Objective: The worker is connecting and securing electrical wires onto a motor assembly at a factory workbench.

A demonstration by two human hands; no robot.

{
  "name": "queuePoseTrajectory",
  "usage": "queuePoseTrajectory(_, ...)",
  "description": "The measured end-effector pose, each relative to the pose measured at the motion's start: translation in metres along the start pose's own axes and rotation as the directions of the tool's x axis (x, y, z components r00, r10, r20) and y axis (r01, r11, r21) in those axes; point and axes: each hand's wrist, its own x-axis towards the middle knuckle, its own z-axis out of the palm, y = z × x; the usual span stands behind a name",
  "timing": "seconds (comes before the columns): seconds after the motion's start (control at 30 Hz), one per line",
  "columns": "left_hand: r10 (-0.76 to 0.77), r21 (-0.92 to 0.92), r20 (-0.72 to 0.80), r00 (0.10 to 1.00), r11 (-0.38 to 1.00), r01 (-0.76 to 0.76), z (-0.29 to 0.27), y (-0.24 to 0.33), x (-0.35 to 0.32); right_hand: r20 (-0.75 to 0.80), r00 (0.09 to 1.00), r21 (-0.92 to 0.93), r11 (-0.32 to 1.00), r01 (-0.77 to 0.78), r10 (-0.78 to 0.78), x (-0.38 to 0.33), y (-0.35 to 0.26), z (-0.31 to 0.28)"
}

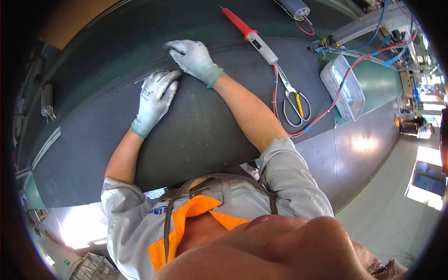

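Grey-gloved, both hands lie flat and spread, holding nothing, on the dark mat's (200, 140) far edge in the upper-left of the frame, left hand (156, 100) just below-left of the right hand (193, 58), the edge running diagonally between them across the counter (368, 140).

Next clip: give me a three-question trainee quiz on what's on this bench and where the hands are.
1. True or false: both hands wear grey gloves.
2. What lies nearest the scissors? A) the red-handled soldering iron B) the clear plastic box C) the grey cylinder
3. Fill in: both hands rest at the far edge of the dark ___.

Key
1. True: left hand and right hand are both gloved.
2. A
3. mat
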Motion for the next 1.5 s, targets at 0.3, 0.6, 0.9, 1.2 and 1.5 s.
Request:
queuePoseTrajectory(0.3,0.022,0.032,-0.088,0.996,0.999,-0.019,0.001,-0.009,-0.005,-0.144,0.949,-0.835,0.549,0.037,-0.282,0.033,0.018,-0.076)
queuePoseTrajectory(0.6,0.040,0.073,-0.184,0.982,0.997,-0.027,0.020,-0.013,-0.017,0.198,0.966,-0.817,0.572,0.068,0.168,-0.005,0.089,-0.222)
queuePoseTrajectory(0.9,-0.028,0.146,-0.026,0.999,0.989,0.031,-0.012,-0.001,-0.017,0.035,0.880,-0.904,0.390,-0.173,0.473,-0.097,0.103,-0.309)
queuePoseTrajectory(1.2,0.510,-0.209,0.208,0.835,0.857,-0.471,0.056,0.109,0.037,-0.129,0.935,-0.944,0.248,-0.218,0.330,0.013,0.142,-0.327)
queuePoseTrajectory(1.5,0.548,-0.268,0.155,0.822,0.824,-0.498,0.116,0.128,0.070,-0.106,0.934,-0.819,0.502,-0.277,0.342,0.065,0.336,-0.365)
